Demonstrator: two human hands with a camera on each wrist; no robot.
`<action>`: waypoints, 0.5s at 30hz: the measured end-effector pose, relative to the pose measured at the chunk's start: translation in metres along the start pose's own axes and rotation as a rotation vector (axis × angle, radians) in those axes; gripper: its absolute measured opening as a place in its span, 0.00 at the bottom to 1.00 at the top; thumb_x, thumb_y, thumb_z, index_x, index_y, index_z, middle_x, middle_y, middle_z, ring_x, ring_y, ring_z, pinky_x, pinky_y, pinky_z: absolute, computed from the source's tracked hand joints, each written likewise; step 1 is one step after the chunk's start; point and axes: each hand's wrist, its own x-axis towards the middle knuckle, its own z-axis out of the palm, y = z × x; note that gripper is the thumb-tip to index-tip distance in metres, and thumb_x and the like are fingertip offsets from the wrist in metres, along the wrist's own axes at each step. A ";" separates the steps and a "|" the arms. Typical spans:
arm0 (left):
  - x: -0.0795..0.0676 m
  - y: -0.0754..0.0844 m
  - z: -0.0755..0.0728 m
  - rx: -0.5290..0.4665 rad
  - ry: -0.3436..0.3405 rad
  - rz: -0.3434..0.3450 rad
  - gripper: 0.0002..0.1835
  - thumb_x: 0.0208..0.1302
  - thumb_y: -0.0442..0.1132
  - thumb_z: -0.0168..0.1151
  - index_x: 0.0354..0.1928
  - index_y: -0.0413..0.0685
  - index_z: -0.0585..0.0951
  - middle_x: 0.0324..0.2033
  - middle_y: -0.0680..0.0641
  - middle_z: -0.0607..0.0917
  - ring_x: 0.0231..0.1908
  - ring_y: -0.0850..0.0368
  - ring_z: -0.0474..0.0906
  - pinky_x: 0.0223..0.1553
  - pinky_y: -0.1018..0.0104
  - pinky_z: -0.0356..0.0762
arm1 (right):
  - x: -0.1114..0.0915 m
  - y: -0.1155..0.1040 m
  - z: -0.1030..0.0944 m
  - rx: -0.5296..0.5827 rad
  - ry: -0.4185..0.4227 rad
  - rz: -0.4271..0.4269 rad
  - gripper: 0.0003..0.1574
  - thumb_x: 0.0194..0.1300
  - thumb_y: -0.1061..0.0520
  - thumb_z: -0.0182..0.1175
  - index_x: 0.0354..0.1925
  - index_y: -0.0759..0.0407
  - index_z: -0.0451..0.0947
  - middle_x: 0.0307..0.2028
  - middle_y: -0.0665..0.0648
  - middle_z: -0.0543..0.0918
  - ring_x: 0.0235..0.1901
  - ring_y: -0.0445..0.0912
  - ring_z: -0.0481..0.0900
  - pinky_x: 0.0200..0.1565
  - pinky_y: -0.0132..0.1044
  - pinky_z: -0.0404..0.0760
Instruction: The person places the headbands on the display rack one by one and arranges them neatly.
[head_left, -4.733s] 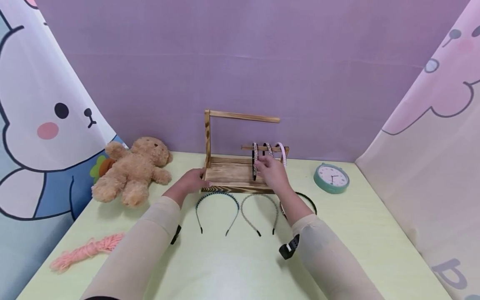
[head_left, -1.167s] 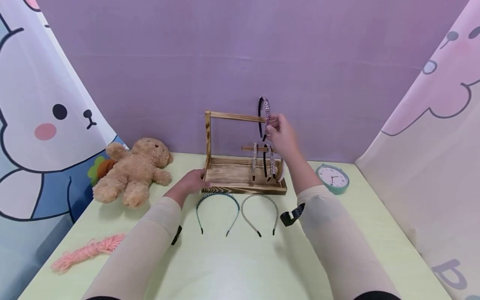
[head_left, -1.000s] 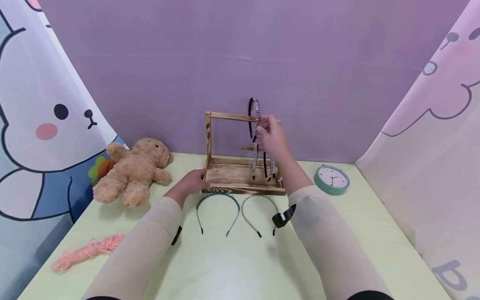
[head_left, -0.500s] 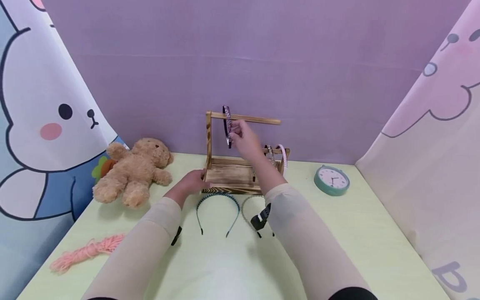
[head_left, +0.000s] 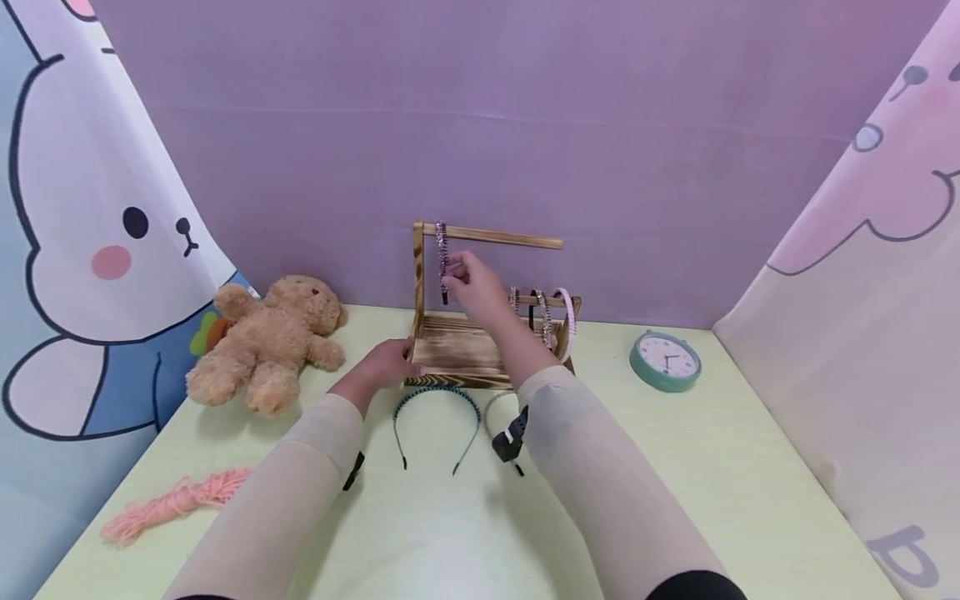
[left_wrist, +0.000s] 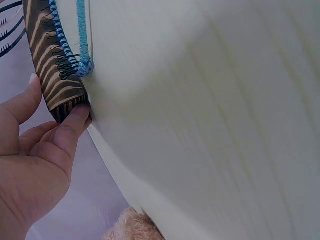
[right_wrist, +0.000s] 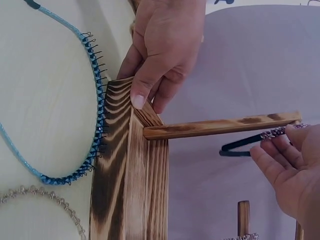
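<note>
Two hands work at a wooden rack [head_left: 457, 350] standing near the back of the pale table [head_left: 427, 542]. The right hand [head_left: 478, 290] pinches a purple beaded headband [head_left: 442, 250] between thumb and fingers; the band sits over the rack's upper bar [head_left: 502, 237], close beside the upright post [head_left: 418, 279] at the left end, its tips pointing down. The left hand [head_left: 381, 364] grips the left end of the rack's base, and the left wrist view shows the thumb on one side of the wood and the fingers on the other. On the lower bar [head_left: 528, 301], at the rack's right end, hang a pale pink headband [head_left: 572, 325], a silvery beaded headband [head_left: 545, 317] and another beaded headband [head_left: 513, 297], that last one mostly hidden behind the right arm. A blue headband [head_left: 439, 388] lies on the table just in front of the rack, with a pale beaded headband [head_left: 488, 412] beside it, partly covered by the right wrist. Left of the rack is a brown teddy bear [head_left: 258, 350], with a bundle of pink yarn [head_left: 176, 507] nearer the person, while a green clock [head_left: 666, 361] lies to the right
</note>
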 end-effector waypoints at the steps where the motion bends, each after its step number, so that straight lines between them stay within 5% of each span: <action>1: 0.000 0.000 0.000 0.002 -0.001 0.000 0.41 0.70 0.45 0.60 0.77 0.43 0.51 0.73 0.36 0.61 0.72 0.37 0.55 0.71 0.42 0.56 | -0.001 0.000 -0.001 -0.013 -0.003 0.003 0.22 0.72 0.54 0.57 0.63 0.52 0.71 0.47 0.53 0.81 0.45 0.45 0.80 0.47 0.35 0.82; 10: -0.001 0.002 0.000 0.015 -0.005 0.004 0.41 0.70 0.45 0.60 0.77 0.43 0.52 0.72 0.36 0.63 0.72 0.37 0.57 0.71 0.42 0.58 | -0.016 0.008 -0.018 -0.075 -0.022 -0.014 0.28 0.72 0.48 0.57 0.68 0.49 0.69 0.54 0.51 0.81 0.53 0.45 0.78 0.54 0.39 0.80; 15: -0.001 0.001 0.000 0.019 -0.007 0.007 0.40 0.70 0.45 0.60 0.77 0.44 0.52 0.72 0.36 0.62 0.72 0.37 0.56 0.71 0.42 0.57 | -0.030 0.013 -0.030 -0.148 -0.040 0.002 0.25 0.72 0.45 0.56 0.62 0.52 0.74 0.51 0.51 0.82 0.49 0.45 0.79 0.52 0.39 0.80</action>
